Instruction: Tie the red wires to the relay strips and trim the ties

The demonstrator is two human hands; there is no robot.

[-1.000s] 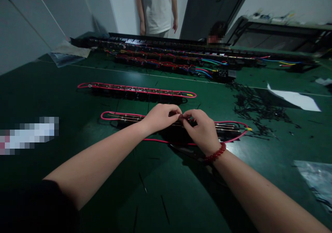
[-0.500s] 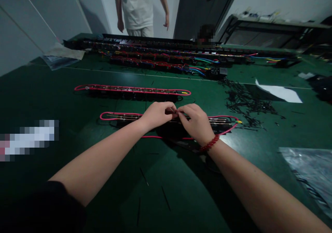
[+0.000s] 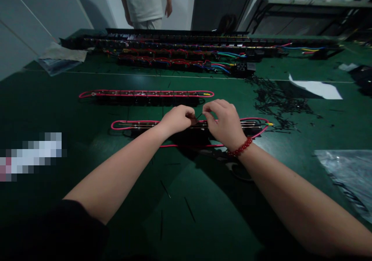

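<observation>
A long black bar assembly (image 3: 250, 126) with thin metal rods lies across the table before me, a pink-red cable (image 3: 117, 126) looped around it. My right hand (image 3: 225, 117) is closed above the bar, its thumb and forefinger pinching the end of a thin black cable tie (image 3: 199, 116). The tie runs down towards my left hand (image 3: 178, 118), whose fingers are closed against the middle of the bar. What the left fingertips hold is hidden. Under my right wrist lies a pair of scissors (image 3: 241, 172), partly covered.
Behind lies a similar bar (image 3: 148, 93) with a pink-red cable. Longer wired assemblies (image 3: 174, 62) line the back. Loose black cable ties (image 3: 274, 102) are heaped at right, near white paper (image 3: 316, 89) and a plastic bag (image 3: 345, 179). A person (image 3: 143, 3) stands beyond the table.
My right hand has moved up and right, away from the left, and the black tie now shows between them. The left hand stays at the bar. The whole view has shifted slightly.
</observation>
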